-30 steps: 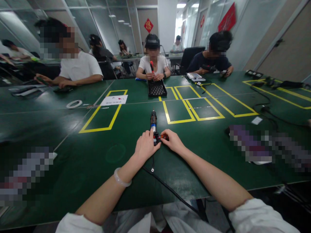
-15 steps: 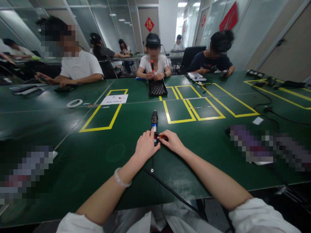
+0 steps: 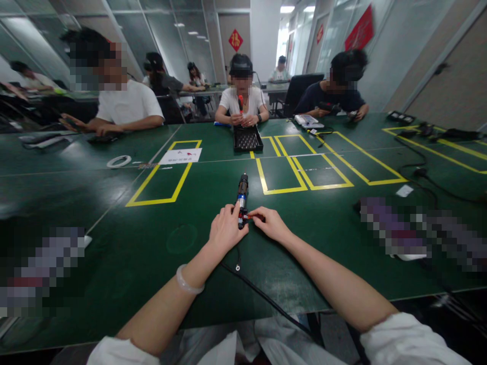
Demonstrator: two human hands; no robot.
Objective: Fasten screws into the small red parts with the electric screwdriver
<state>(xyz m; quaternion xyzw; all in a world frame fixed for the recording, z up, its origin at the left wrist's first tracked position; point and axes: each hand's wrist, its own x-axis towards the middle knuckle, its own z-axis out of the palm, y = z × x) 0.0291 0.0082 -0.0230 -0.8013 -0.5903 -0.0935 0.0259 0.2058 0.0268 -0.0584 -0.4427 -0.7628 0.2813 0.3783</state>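
Observation:
An opened power tool (image 3: 242, 197), with a black nose, a silver and blue motor-like middle and small red parts at its rear, lies on the green table pointing away from me. My left hand (image 3: 227, 226) is closed round its rear from the left. With thumb and forefinger together, my right hand (image 3: 271, 223) pinches at the rear's right side, by a small orange-red part (image 3: 247, 217); what exactly sits between the fingertips is too small to make out. A black cable (image 3: 262, 294) runs from beneath my left hand toward the table's front edge. Beside it is a ring terminal (image 3: 238, 267).
Yellow tape outlines (image 3: 175, 199) mark the green table (image 3: 144, 258). A white sheet (image 3: 180, 156) and a white ring (image 3: 118, 161) lie left. Opposite, a co-worker (image 3: 241, 101) holds a red-handled tool behind a black tray (image 3: 247, 147). Blurred items lie at both sides.
The tool's rear has shifted slightly left with my left hand, and its nose leans a little right. My right hand stays pinched at its side, with slightly more of the rear showing.

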